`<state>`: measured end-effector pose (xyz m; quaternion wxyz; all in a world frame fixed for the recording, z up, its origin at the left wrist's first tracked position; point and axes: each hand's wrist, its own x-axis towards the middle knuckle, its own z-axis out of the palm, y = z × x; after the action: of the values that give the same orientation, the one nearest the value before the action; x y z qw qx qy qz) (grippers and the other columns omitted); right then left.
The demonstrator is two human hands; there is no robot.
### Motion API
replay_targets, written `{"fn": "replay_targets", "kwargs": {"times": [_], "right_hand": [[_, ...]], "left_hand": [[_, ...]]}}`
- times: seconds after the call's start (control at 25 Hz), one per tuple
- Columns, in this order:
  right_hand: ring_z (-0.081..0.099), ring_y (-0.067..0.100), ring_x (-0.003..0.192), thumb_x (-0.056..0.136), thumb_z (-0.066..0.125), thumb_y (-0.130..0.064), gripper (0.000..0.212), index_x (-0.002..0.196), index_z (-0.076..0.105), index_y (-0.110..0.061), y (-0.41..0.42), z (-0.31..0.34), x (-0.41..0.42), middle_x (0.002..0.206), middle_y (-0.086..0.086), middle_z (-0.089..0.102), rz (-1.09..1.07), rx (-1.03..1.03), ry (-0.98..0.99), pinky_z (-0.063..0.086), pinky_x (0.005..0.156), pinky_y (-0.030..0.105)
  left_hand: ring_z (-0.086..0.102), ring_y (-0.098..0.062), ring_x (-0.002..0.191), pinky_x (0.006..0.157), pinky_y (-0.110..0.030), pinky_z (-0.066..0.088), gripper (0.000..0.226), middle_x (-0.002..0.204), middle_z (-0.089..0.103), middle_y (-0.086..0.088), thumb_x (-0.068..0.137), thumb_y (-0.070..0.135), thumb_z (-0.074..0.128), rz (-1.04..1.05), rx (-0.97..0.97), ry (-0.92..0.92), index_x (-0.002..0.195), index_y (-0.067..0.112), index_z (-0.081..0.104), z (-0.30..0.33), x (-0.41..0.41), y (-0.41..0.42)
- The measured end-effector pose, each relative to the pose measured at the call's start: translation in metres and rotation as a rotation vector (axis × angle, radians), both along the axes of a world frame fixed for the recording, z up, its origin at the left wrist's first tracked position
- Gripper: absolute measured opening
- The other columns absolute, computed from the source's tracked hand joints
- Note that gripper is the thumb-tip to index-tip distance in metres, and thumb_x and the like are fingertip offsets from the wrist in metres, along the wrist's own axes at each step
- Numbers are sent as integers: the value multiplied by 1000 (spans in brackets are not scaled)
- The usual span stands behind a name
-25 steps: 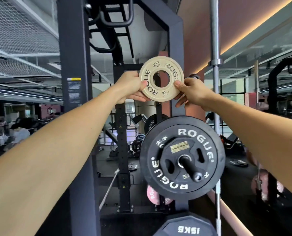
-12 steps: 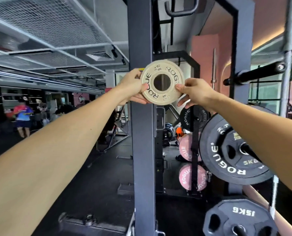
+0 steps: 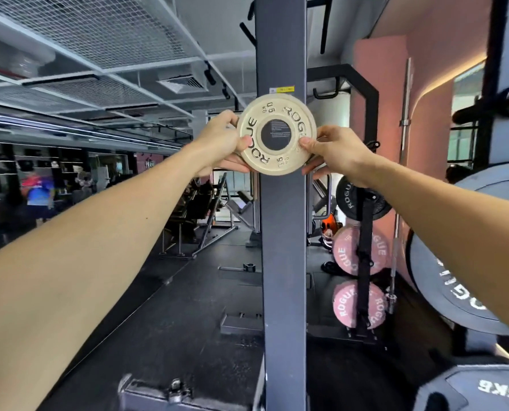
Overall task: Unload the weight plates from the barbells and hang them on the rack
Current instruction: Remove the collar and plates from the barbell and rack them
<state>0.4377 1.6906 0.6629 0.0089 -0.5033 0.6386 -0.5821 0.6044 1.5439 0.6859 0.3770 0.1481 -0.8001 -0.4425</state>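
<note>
View has swung left since a second ago: the small cream round weight plate (image 3: 276,134) now sits in front of the dark steel rack upright (image 3: 283,232), loaded black plate (image 3: 455,262) off right. No peg lined up yet. Left hand (image 3: 217,142) and right hand (image 3: 338,152) pinch its opposite rims.

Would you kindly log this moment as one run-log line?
left hand: grips small plate | right hand: grips it | plate: before upright, unhung

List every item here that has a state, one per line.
Small white plate: held up, not hung.
Left hand: grips plate's edge.
Right hand: grips opposite edge.
Pink plates: hung on far rack.
Big black plate: on a peg.
</note>
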Motion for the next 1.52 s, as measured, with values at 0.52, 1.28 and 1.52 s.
{"fn": "replay_targets", "kwargs": {"times": [0.52,1.28,1.52], "right_hand": [[70,28,71,98,57,-18,22,111,52,-2,-60,-66,11,88,16,67,-45,58,-73,61,72,39],[68,26,65,95,61,-17,22,109,54,-1,-72,-525,84,82,17,67,-71,108,-158,61,72,37],[71,23,62,95,62,-17,11,95,56,-8,-40,-620,160,81,17,68,-91,113,-153,62,69,36]], "left_hand": [[74,-28,85,69,-45,62,30,106,69,-16,94,-5,55,-32,9,-14,122,3,49,-68,-6,-76],[74,-27,82,68,-38,61,27,107,68,-13,90,-10,57,-54,32,-99,97,16,53,-518,73,-90],[74,-27,81,67,-42,62,26,100,69,-12,91,-9,56,-79,25,-142,96,17,52,-608,144,-66]]}}
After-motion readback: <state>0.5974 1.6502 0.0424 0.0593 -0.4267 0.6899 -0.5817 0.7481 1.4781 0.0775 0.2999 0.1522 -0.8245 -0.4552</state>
